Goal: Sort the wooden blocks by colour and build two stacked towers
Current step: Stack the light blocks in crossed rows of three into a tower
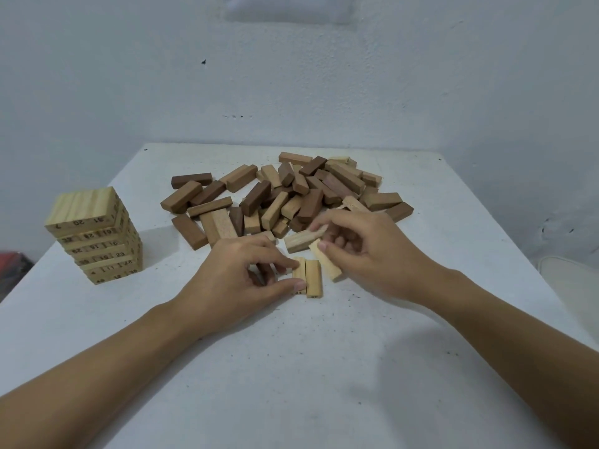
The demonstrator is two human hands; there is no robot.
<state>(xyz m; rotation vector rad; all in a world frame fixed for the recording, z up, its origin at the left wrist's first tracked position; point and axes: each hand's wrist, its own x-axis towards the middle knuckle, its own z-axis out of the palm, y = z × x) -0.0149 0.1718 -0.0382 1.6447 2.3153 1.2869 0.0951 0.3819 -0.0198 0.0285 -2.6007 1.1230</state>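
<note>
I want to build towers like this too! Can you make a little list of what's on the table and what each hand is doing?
Table: white table
Finished so far: light tower at the left, numbers on its block ends
Still to sort: mixed pile of dark and light blocks, behind the hands
New row: two light blocks lying flat, side by side
Left hand: left hand pinches the left one of the pair
Right hand: right hand holds a tilted light block next to the pair
Dark tower: not started

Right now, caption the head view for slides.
Left hand pinches the flat pale block, right hand the tilted block; mixed pile behind, numbered tower left.
</note>
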